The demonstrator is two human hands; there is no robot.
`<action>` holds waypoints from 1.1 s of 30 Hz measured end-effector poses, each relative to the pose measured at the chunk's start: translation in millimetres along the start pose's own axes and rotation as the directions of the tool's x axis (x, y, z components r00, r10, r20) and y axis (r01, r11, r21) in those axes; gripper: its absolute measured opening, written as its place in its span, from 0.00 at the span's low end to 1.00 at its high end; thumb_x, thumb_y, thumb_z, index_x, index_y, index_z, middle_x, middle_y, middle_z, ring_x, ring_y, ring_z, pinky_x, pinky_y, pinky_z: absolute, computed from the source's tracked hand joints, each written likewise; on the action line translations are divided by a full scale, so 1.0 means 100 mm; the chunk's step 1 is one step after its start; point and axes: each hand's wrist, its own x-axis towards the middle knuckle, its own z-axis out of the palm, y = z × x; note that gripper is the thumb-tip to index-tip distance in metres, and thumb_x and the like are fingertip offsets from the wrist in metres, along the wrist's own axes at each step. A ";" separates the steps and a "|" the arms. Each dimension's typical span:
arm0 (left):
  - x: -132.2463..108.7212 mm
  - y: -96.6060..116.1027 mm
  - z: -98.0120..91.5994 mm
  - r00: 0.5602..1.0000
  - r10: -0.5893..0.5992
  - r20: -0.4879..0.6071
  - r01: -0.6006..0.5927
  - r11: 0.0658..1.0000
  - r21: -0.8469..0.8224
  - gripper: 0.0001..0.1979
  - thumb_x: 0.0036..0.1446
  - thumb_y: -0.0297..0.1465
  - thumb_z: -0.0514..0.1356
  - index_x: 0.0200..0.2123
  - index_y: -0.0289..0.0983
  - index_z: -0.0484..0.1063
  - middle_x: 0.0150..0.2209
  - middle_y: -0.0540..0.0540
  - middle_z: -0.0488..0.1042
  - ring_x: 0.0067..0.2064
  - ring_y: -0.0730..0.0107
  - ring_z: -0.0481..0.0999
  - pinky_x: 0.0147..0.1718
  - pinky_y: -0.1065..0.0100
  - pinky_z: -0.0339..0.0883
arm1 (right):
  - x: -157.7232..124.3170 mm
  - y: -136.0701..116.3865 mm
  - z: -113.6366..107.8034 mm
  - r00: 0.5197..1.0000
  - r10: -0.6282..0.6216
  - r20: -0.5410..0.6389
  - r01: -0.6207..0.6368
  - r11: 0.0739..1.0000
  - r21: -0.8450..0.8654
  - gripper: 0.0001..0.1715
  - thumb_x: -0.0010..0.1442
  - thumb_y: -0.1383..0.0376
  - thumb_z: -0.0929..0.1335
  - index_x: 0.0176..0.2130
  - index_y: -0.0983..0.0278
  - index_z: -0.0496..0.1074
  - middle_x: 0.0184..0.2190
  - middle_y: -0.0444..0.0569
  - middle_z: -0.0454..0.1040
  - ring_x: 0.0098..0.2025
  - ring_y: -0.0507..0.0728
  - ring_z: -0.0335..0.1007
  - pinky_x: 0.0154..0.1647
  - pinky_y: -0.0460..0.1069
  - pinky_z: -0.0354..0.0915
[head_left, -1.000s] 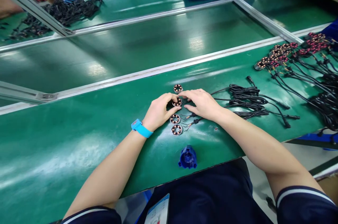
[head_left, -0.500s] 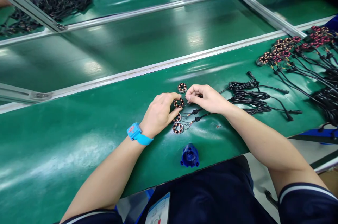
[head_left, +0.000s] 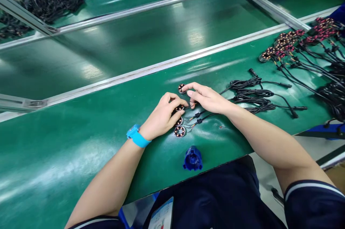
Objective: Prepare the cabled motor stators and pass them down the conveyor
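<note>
A short column of small round copper-wound coil rings lies on the green bench. My left hand (head_left: pixel 161 115), with a blue wrist strap, curls its thumb and fingers round the second coil ring (head_left: pixel 179 108). My right hand (head_left: pixel 206 97) meets it from the right, fingertips pinched at that ring's thin wire ends. The top coil ring (head_left: pixel 181 88) peeks out beside my right forefinger. The bottom coil ring (head_left: pixel 179 131) lies free below my left hand, and black leads (head_left: pixel 199 118) with bared ends run right from the rings.
A blue plastic fixture (head_left: pixel 192 158) stands near the bench's front edge. Coiled black cables (head_left: pixel 252 94) lie right of my hands. A heap of wired coils (head_left: pixel 285 45) fills the far right. An aluminium rail (head_left: pixel 151 69) borders the conveyor belt behind. Tangled black leads (head_left: pixel 51 2) sit far left.
Both hands closed in over the second coil ring; my right fingers lifted to a pinch, then lowered onto it again. The view drifted slightly.
</note>
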 end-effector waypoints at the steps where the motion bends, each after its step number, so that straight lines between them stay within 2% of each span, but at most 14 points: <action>1: 0.01 0.00 -0.01 1.000 -0.007 0.010 0.007 1.000 -0.029 0.09 0.65 0.29 0.55 0.48 0.39 0.70 0.47 0.43 0.65 0.52 0.60 0.67 0.53 0.58 0.66 | 0.00 -0.01 0.01 1.000 -0.003 0.004 0.003 1.000 -0.006 0.21 0.71 0.56 0.59 0.56 0.62 0.68 0.26 0.40 0.74 0.35 0.54 0.75 0.50 0.53 0.64; 6: 0.03 -0.03 -0.04 0.996 -0.019 0.087 0.028 0.995 -0.096 0.05 0.64 0.30 0.55 0.44 0.39 0.67 0.45 0.44 0.66 0.49 0.61 0.67 0.52 0.58 0.66 | 0.00 -0.03 0.03 0.999 -0.020 0.031 0.022 0.999 -0.044 0.20 0.71 0.57 0.59 0.56 0.63 0.67 0.26 0.40 0.74 0.36 0.54 0.74 0.50 0.54 0.63; 9: 0.01 -0.04 -0.07 0.993 -0.027 0.112 0.032 0.999 -0.043 0.06 0.65 0.34 0.56 0.43 0.39 0.66 0.43 0.45 0.68 0.48 0.60 0.67 0.51 0.57 0.65 | 0.00 0.00 0.00 0.998 -0.062 -0.012 0.061 0.997 -0.053 0.19 0.71 0.57 0.59 0.55 0.62 0.68 0.33 0.43 0.77 0.40 0.55 0.74 0.50 0.53 0.63; 11: -0.01 -0.07 -0.09 0.995 -0.056 0.088 0.057 0.998 -0.013 0.11 0.64 0.38 0.58 0.45 0.39 0.66 0.44 0.45 0.68 0.47 0.60 0.68 0.49 0.57 0.66 | 0.01 0.04 -0.04 0.991 -0.099 -0.088 0.090 0.991 -0.100 0.18 0.70 0.59 0.59 0.54 0.62 0.68 0.39 0.45 0.78 0.41 0.55 0.73 0.48 0.52 0.63; 13: 0.01 -0.13 -0.11 0.996 -0.091 0.021 0.092 0.996 -0.010 0.15 0.63 0.42 0.60 0.47 0.39 0.66 0.45 0.45 0.69 0.47 0.60 0.70 0.48 0.58 0.68 | 0.02 0.07 -0.07 0.982 -0.115 -0.151 0.083 0.975 -0.205 0.16 0.69 0.62 0.60 0.53 0.62 0.68 0.40 0.47 0.78 0.41 0.56 0.72 0.47 0.52 0.63; 16: 0.12 -0.28 -0.14 0.984 -0.103 -0.143 0.102 0.995 -0.014 0.18 0.62 0.41 0.60 0.50 0.39 0.65 0.49 0.43 0.70 0.50 0.59 0.72 0.48 0.58 0.69 | 0.03 0.10 -0.09 0.979 -0.113 -0.172 0.042 0.928 -0.371 0.17 0.65 0.65 0.64 0.54 0.62 0.68 0.39 0.47 0.78 0.43 0.59 0.72 0.51 0.56 0.61; 18: 0.25 -0.38 -0.14 0.976 -0.064 -0.210 0.062 0.998 -0.019 0.20 0.60 0.39 0.62 0.52 0.38 0.64 0.53 0.42 0.70 0.55 0.57 0.72 0.51 0.57 0.69 | 0.04 0.11 -0.06 0.981 -0.112 -0.156 0.035 0.903 -0.428 0.21 0.62 0.65 0.68 0.55 0.61 0.67 0.41 0.47 0.78 0.45 0.60 0.71 0.52 0.57 0.60; 22: 0.48 -0.48 -0.05 0.984 0.023 -0.176 -0.044 0.992 -0.115 0.25 0.57 0.35 0.64 0.55 0.37 0.61 0.57 0.41 0.71 0.59 0.60 0.71 0.59 0.57 0.65 | 0.06 0.13 0.03 0.985 -0.133 -0.107 0.069 0.884 -0.462 0.31 0.56 0.66 0.74 0.57 0.62 0.65 0.45 0.48 0.77 0.47 0.61 0.70 0.53 0.58 0.61; 25: 0.52 -0.48 0.01 0.987 0.037 -0.156 -0.063 0.985 -0.162 0.22 0.58 0.32 0.64 0.54 0.38 0.62 0.52 0.44 0.74 0.54 0.63 0.75 0.56 0.60 0.68 | 0.08 0.14 0.07 0.983 -0.155 -0.101 0.092 0.885 -0.457 0.31 0.55 0.69 0.73 0.56 0.61 0.66 0.44 0.48 0.77 0.47 0.61 0.71 0.53 0.58 0.62; 29: 0.43 -0.45 -0.05 0.972 0.036 -0.232 -0.038 0.999 -0.003 0.26 0.54 0.29 0.68 0.53 0.39 0.63 0.46 0.46 0.77 0.48 0.62 0.77 0.50 0.61 0.70 | 0.08 0.14 0.07 0.978 -0.173 -0.117 0.126 0.935 -0.331 0.25 0.58 0.73 0.67 0.55 0.60 0.67 0.39 0.45 0.77 0.40 0.55 0.72 0.48 0.53 0.67; 33: 0.36 -0.43 -0.15 0.952 0.156 -0.263 -0.071 0.949 0.306 0.23 0.55 0.26 0.67 0.52 0.39 0.64 0.48 0.44 0.76 0.49 0.57 0.74 0.49 0.57 0.67 | 0.08 0.15 0.05 0.968 -0.182 -0.173 0.141 0.964 -0.225 0.24 0.57 0.74 0.65 0.53 0.63 0.70 0.41 0.47 0.75 0.38 0.53 0.70 0.45 0.51 0.68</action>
